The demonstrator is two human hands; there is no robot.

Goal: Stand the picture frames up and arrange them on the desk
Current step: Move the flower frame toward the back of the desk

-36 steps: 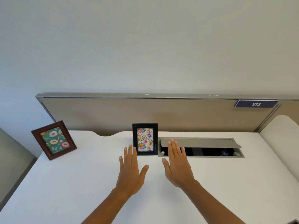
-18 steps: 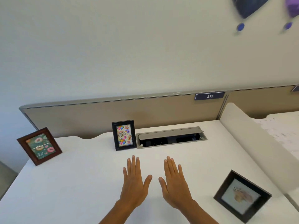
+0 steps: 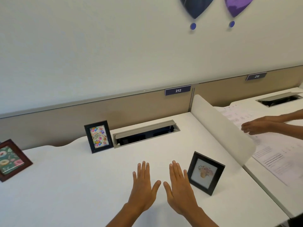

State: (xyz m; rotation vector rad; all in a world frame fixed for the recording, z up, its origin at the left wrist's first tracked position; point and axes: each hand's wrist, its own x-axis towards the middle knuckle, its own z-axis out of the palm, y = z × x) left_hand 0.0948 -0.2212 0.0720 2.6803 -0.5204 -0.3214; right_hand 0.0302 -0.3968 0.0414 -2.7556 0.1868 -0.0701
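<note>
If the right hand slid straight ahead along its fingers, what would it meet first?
The right hand points up the bare desk toward the open cable tray; that looks first, though depth is unclear. The black frame stands just right of this line.

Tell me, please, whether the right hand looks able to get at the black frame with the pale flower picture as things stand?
Probably yes: the right hand lies flat and empty on the desk right beside the black frame, with nothing between them.
</note>
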